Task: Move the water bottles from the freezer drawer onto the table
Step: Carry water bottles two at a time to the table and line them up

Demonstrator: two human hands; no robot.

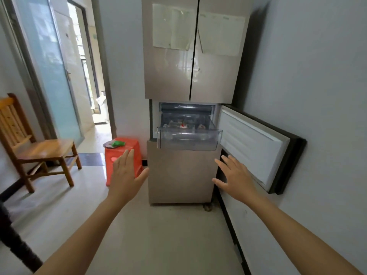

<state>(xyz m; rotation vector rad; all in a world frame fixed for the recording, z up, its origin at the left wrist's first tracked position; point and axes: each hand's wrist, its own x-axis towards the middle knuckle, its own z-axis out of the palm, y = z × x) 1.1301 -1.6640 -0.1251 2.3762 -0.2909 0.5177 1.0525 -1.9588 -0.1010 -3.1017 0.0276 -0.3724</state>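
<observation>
**Two empty hands hover before a pulled-out freezer drawer (188,140)**

Both the left hand (125,175) and the right hand (236,179) hold nothing. Their fingers are straight and spread, palms down, in the air in front of the lower cabinet and apart from it.

The freezer drawer is clear, glossy plastic with a curved front lip, and it stands pulled out of its compartment. Inside it lie the water bottles (183,124), seen only as crumpled clear shapes with touches of red and white. Any print on them is too small to read, and their count cannot be told.

The freezer door (254,143) is swung open to the right; its inner liner is white and ribbed, edged by a dark gasket. The refrigerator (170,76) has a smooth, reflective champagne-coloured skin. Sheets of paper (172,26) are stuck on its upper doors, their writing too blurred to read.

Left of it stands a red moulded-plastic stool (123,157) bearing a dark round dish (108,145) and a green object (118,143). Farther left is a slatted wooden chair (39,147) with a varnished seat, near a frosted glass door (49,66). The floor (158,235) is pale and glossy.
</observation>
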